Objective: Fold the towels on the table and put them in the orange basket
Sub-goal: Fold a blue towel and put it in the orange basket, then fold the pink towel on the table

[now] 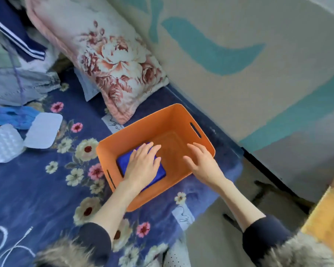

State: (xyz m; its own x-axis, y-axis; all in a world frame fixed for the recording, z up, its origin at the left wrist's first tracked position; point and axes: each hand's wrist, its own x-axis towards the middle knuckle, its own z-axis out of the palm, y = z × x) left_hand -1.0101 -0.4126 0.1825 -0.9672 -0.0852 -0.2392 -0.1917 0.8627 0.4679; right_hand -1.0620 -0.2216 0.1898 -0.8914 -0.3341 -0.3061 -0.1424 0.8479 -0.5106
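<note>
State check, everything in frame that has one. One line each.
orange basket: upright, open top, holds one towel
blue towel: folded, flat in basket's left part
left hand: open, flat on the towel
right hand: open, holds nothing, inside basket
floral pillow: leaning by the wall

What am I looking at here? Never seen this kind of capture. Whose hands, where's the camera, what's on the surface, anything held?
No machine: a person working bare-handed, filmed by one wide-angle camera worn on their head, looking forward and down.

The left hand lies flat, fingers straight, on a folded blue towel inside the orange basket. It presses rather than takes a grip. The right hand is open over the bare part of the basket floor and holds nothing.

The basket sits on a dark blue flowered blanket. Beyond it lies a floral pillow. To the left are two pale plastic trays, crumpled light-blue cloth and a pile of clothes. A white cable lies near the lower left corner.
</note>
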